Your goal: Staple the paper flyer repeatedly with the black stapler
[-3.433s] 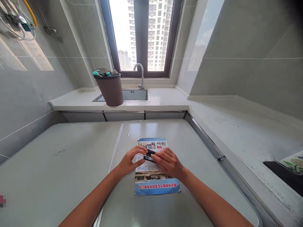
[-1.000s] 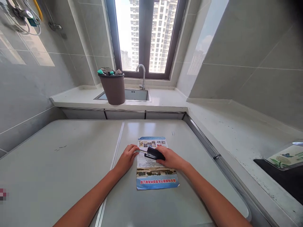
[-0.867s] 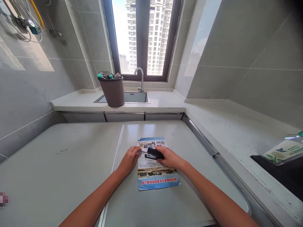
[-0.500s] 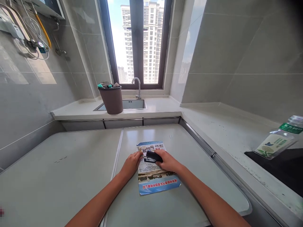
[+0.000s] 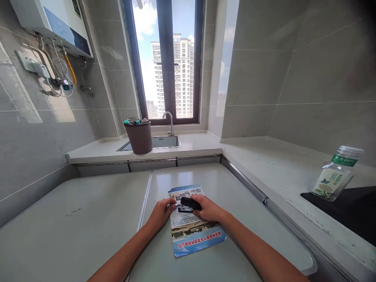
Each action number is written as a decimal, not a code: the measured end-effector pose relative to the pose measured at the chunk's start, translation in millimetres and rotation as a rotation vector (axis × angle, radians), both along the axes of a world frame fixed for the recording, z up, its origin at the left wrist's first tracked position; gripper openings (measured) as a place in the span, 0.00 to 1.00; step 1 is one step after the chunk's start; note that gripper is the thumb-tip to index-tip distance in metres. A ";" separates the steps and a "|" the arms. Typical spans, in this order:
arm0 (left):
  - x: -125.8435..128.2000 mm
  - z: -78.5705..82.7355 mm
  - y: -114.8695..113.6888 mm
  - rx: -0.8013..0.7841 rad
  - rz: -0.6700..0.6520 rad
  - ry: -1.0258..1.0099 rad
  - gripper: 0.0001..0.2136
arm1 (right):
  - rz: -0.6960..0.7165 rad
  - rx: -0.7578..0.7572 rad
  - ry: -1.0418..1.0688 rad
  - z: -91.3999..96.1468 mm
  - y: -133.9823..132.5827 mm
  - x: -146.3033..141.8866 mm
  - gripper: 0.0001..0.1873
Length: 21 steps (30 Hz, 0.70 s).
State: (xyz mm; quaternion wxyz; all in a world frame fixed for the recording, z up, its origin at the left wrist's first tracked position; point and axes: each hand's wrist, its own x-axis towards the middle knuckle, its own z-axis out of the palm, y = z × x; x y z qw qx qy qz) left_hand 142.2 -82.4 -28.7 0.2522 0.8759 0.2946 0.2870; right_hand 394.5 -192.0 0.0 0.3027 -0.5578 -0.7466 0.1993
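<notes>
A black stapler [image 5: 190, 204] lies sideways above a printed leaflet [image 5: 196, 243], its upper arm lifted a little from its base at the left end. My right hand [image 5: 210, 209] is closed around the stapler's right end. Fingers of my left hand [image 5: 161, 213] are pinched together at the stapler's left end, next to a small bit of metal; what lies between the fingertips is too small to make out. The leaflet rests flat on the pale panel table [image 5: 96, 219], with a blue band and red lettering at its near edge.
A brown bucket [image 5: 139, 138] with things in it stands at the sink [image 5: 166, 141], below the window. On the right ledge, a clear bottle [image 5: 335, 174] with a green label sits on a black sheet [image 5: 349, 207]. A water heater [image 5: 55, 27] hangs at upper left.
The camera has tilted up, so the scene sits lower in view. My left fingertips have drawn slightly left from the stapler's end, where a bit of metal shows. My right hand keeps its hold.
</notes>
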 end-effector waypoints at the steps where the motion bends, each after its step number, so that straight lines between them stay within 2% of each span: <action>1: 0.3 0.4 0.1 0.000 0.001 -0.002 0.10 | -0.001 0.000 0.000 0.0 0.4 0.2 0.20; 14: 3.4 2.4 -0.4 -0.004 0.021 -0.035 0.10 | 0.006 -0.003 0.003 -5.0 7.7 5.9 0.23; 21: 3.5 0.2 1.3 -0.003 -0.056 -0.063 0.14 | 0.037 0.001 0.013 -1.4 7.4 4.7 0.20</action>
